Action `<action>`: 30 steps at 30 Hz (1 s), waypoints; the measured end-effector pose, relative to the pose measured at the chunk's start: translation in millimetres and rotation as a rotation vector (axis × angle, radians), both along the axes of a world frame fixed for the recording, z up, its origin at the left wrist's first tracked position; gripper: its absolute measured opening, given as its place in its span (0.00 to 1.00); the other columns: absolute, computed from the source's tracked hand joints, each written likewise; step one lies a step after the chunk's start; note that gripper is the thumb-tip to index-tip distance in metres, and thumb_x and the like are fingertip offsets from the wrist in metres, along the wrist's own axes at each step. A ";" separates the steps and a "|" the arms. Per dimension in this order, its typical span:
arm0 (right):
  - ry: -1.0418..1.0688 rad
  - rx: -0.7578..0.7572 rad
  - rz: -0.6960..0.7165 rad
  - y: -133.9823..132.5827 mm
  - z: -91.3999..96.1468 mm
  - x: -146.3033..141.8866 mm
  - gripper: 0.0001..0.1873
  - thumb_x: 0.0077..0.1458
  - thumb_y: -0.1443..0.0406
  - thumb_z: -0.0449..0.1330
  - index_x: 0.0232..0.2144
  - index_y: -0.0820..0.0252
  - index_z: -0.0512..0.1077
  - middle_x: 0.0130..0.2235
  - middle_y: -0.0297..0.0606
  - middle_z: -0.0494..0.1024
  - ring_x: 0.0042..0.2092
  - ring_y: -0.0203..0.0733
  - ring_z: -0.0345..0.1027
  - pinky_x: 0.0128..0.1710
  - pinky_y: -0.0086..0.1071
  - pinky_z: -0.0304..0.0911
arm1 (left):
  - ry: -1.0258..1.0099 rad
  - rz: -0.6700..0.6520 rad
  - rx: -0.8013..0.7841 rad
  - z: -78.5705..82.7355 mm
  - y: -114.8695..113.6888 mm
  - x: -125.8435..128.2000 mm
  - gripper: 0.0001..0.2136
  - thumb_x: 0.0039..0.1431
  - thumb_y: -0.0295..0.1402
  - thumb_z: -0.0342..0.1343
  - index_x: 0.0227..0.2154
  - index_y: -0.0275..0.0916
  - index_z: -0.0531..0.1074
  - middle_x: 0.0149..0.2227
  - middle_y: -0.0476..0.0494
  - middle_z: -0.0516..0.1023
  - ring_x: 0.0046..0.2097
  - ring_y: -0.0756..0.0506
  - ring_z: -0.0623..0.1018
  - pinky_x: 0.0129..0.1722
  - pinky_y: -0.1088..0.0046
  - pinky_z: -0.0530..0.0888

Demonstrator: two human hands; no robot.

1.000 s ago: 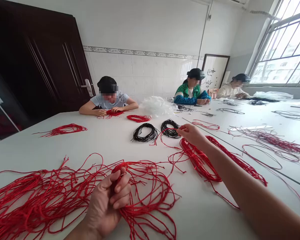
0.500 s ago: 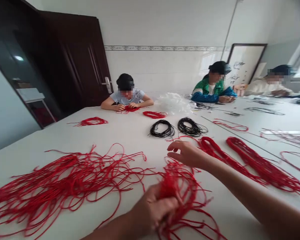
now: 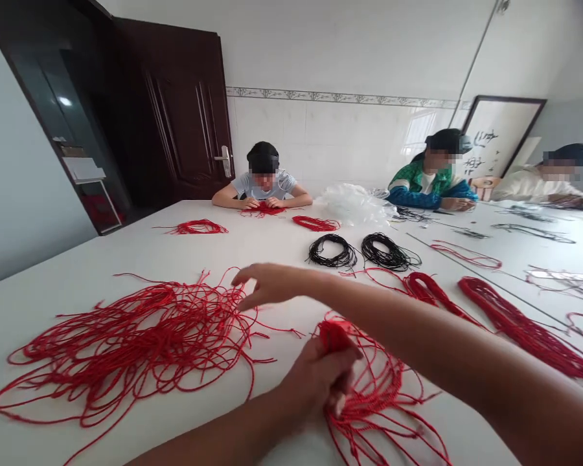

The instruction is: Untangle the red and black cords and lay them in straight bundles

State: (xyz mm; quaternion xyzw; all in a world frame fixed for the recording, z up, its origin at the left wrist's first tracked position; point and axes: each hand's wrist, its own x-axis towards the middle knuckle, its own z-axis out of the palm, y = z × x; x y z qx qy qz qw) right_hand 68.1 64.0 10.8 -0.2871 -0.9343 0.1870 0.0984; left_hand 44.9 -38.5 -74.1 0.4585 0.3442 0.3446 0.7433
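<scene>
My left hand [image 3: 323, 372] is closed around a bundle of red cords [image 3: 374, 388], whose loops and loose ends spill to the right and towards me over the table. Further left, my right hand [image 3: 265, 285] hovers with its thumb and fingers apart and nothing between them. It is at the right edge of a wide, tangled pile of red cords [image 3: 150, 343]. My right forearm crosses above the held bundle.
On the white table [image 3: 194, 414] lie two black cord coils [image 3: 333, 251], long red hanks [image 3: 525, 323], smaller red coils [image 3: 315, 223] and clear plastic bags [image 3: 357, 204]. A co-worker [image 3: 262, 181] handles red cord opposite; two more people sit at the right.
My right hand has moved left, from above the held bundle to the loose pile. My left hand keeps its grip on the cords. The view has turned slightly left.
</scene>
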 end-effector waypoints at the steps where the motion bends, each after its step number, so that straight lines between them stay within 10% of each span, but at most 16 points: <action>1: 0.011 -0.004 -0.032 3.2 6.7 19.7 0.25 0.46 0.56 0.57 0.47 0.57 0.64 0.46 0.34 0.69 0.42 0.37 0.63 0.38 0.26 0.59 | -0.037 0.039 -0.021 1.7 2.7 -1.3 0.05 0.48 0.34 0.50 0.26 0.38 0.64 0.13 0.57 0.59 0.12 0.58 0.53 0.11 0.81 0.55; 5: -0.052 0.012 -0.328 4.4 12.7 124.6 0.12 0.44 0.62 0.57 0.34 0.58 0.72 0.35 0.35 0.74 0.33 0.35 0.66 0.30 0.27 0.59 | -0.110 0.093 -0.060 5.3 12.0 -6.7 0.04 0.50 0.33 0.49 0.28 0.38 0.64 0.16 0.57 0.59 0.14 0.59 0.52 0.13 0.82 0.54; 10: -0.084 -0.017 -0.528 -18.9 -31.9 211.4 0.09 0.44 0.62 0.56 0.28 0.59 0.73 0.26 0.38 0.74 0.25 0.37 0.64 0.23 0.30 0.56 | -0.105 0.085 -0.045 3.4 15.1 -7.0 0.05 0.52 0.34 0.48 0.29 0.38 0.64 0.17 0.57 0.58 0.14 0.59 0.51 0.14 0.81 0.54; 15: 0.050 0.006 -0.530 -33.8 -65.2 211.0 0.06 0.45 0.63 0.56 0.24 0.57 0.71 0.29 0.38 0.74 0.31 0.40 0.65 0.31 0.33 0.58 | -0.102 0.140 -0.053 4.8 15.4 -5.7 0.05 0.52 0.34 0.48 0.29 0.38 0.64 0.17 0.57 0.58 0.14 0.59 0.50 0.13 0.82 0.54; 23: 0.543 -0.040 -0.786 -20.1 -65.1 229.1 0.12 0.53 0.58 0.46 0.32 0.59 0.63 0.26 0.36 0.71 0.25 0.35 0.64 0.24 0.29 0.60 | -0.146 0.332 -0.117 8.7 27.2 -11.3 0.06 0.51 0.34 0.49 0.27 0.36 0.65 0.16 0.57 0.55 0.15 0.59 0.49 0.12 0.83 0.52; 30: 0.131 0.218 -0.554 -23.3 -79.0 221.3 0.10 0.49 0.63 0.55 0.35 0.57 0.71 0.43 0.43 0.70 0.47 0.47 0.59 0.45 0.42 0.56 | -0.153 0.323 -0.117 7.6 27.8 -11.6 0.06 0.51 0.34 0.49 0.26 0.36 0.64 0.16 0.57 0.55 0.15 0.59 0.49 0.13 0.82 0.53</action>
